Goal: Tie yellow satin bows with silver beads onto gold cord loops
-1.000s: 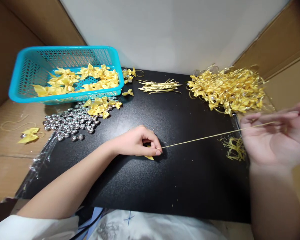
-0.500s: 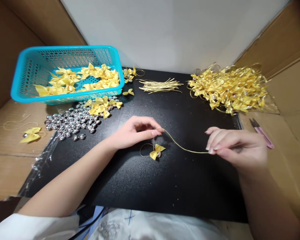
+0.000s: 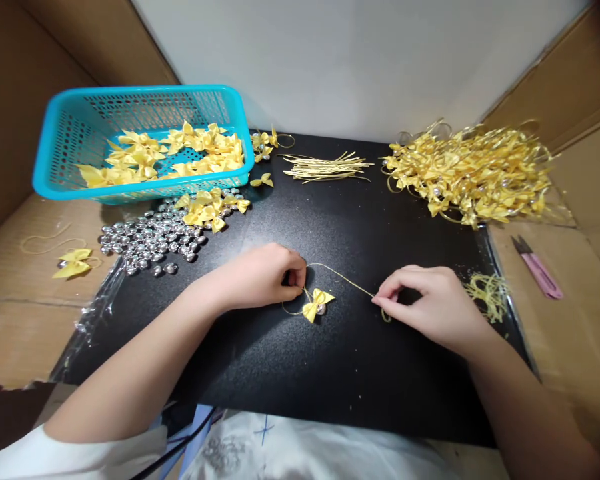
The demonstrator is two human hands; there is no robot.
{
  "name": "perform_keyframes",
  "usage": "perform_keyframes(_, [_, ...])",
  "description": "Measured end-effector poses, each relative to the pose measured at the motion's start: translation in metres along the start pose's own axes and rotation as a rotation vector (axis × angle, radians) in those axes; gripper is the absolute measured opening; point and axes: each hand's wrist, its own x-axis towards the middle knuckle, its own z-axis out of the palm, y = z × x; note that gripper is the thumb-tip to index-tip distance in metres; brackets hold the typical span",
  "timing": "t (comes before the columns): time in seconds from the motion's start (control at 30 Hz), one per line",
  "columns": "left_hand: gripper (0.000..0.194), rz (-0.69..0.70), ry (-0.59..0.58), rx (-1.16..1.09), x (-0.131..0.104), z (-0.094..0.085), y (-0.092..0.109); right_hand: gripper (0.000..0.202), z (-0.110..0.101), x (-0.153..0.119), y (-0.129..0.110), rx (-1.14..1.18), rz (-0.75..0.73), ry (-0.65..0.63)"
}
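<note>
Between my two hands runs a thin gold cord (image 3: 344, 278). My left hand (image 3: 267, 277) is closed, with thumb and fingertips pinching the cord near a yellow ribbon bow (image 3: 314, 307). That bow has a silver bell-like bead (image 3: 321, 309) at its side and a loop of cord on its left; it is close to the black tabletop, and I cannot tell whether it touches. At the right, my right hand (image 3: 425, 303) pinches the cord's other part between thumb and index finger. A short curl of cord shows below its fingertips.
A turquoise basket (image 3: 145, 193) of yellow bows stands back left, with silver beads (image 3: 155, 237) before it. Cut gold cords (image 3: 327, 167) lie at the back. A heap of finished-looking bows (image 3: 470, 173) sits back right, near pink-handled snips (image 3: 537, 267) and cord scraps (image 3: 487, 297).
My right hand has moved left, closer to my left hand, uncovering the cord scraps. My left fingers have curled in and lowered toward the bow. The view has shifted slightly.
</note>
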Motion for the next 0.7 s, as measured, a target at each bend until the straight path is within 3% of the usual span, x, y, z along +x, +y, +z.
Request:
perform_keyframes(0.17, [0.007,0.059,0.203,-0.203,-0.002,-0.005,0.010,0.005,0.004,0.001,0.006,-0.174,-0.045,-0.046])
perform_keyframes(0.33, [0.007,0.173,0.240,-0.286,0.000,0.004,0.028,0.049,0.020,0.004,-0.013,-0.085,-0.206,0.087])
perform_keyframes(0.47, [0.007,0.171,0.207,-0.345,0.004,0.012,0.035,0.029,0.035,0.006,-0.018,0.032,-0.240,0.149])
perform_keyframes(0.57, [0.009,0.094,0.232,-0.407,0.005,0.013,0.033,0.007,0.033,0.005,-0.013,0.066,-0.217,0.208])
perform_keyframes(0.7, [0.012,0.028,0.282,-0.447,0.006,0.011,0.029,0.005,0.024,0.004,-0.012,0.100,-0.253,0.115])
